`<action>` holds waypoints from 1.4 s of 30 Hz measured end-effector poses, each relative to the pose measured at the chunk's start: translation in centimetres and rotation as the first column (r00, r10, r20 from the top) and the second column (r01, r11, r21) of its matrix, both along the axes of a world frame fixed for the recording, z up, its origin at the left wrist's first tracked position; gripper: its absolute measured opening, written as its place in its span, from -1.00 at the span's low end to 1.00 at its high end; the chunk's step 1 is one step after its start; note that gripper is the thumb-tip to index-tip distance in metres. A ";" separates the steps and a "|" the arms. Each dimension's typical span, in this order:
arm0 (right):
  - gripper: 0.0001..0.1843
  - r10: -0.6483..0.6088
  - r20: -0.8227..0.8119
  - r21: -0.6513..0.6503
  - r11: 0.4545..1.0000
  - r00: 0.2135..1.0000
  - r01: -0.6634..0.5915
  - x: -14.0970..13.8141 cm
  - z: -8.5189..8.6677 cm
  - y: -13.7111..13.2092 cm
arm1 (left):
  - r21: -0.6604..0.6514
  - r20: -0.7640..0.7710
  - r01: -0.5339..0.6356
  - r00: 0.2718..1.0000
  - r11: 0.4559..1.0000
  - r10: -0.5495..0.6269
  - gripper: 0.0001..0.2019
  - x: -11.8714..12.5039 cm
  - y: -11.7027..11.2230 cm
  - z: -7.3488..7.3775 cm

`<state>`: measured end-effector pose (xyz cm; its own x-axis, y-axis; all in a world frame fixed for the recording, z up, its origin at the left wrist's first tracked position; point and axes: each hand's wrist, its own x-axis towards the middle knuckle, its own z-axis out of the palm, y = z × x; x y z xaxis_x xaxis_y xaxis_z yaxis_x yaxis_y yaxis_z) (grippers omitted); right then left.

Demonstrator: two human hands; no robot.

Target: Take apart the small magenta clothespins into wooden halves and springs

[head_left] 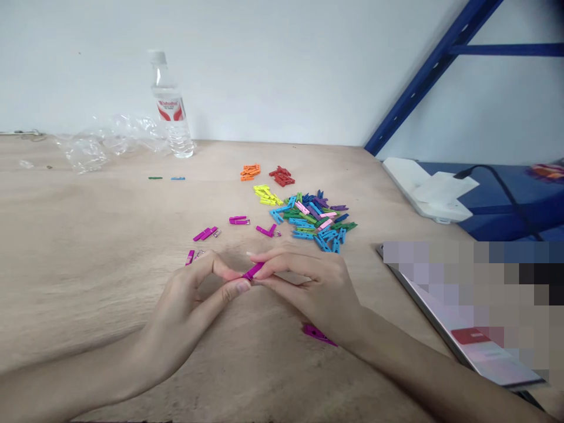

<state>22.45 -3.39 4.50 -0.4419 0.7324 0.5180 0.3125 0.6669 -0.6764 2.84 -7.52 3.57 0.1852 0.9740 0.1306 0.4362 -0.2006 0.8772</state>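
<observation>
One pale wooden counter point(88, 235) ran up to a blue metal shelf frame point(434, 64) on the right. A partly blurred tablet point(484, 352) lay at the counter's right edge, and a plastic water bottle point(171, 111) stood at the back beside a crumpled clear plastic bag point(106, 144). A heap of mixed-colour mini clothespins point(312, 220) lay just beyond the hands. The left hand point(185, 311) and right hand point(312, 288) were close together, their fingertips pinching a magenta mini clothespin point(254, 271) between them, above the counter. Another magenta clothespin point(318, 335) lay just below the right hand.
</observation>
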 end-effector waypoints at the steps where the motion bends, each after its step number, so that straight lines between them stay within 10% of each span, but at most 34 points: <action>1: -0.89 0.004 0.011 0.017 1.000 1.000 -0.004 0.0 -0.1 0.0 | 0.008 -0.005 -0.002 1.000 1.000 0.002 -0.84 0.0 0.0 -0.1; 22: -0.90 0.196 0.087 -0.113 0.976 0.977 -0.186 -1.2 -1.9 -1.4 | 0.048 -0.052 -0.045 0.998 0.998 0.048 -0.89 0.1 -0.1 -0.2; 28: -0.93 0.044 0.033 -0.220 0.975 0.998 -0.036 -0.6 -1.6 -0.7 | 0.136 -0.044 -0.008 0.999 0.991 0.014 -0.91 0.0 0.4 -0.1; 42: -0.72 0.084 -0.291 -0.775 0.563 0.953 -0.286 -0.8 -1.1 0.4 | 0.238 -0.181 0.097 0.982 0.966 -0.054 -0.85 -0.1 0.8 0.3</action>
<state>21.63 -2.96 3.41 -0.5798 0.8010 -0.1491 0.0406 -0.1544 -0.9872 2.76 -6.71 3.84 0.2975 0.8984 0.3231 0.5508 -0.4379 0.7105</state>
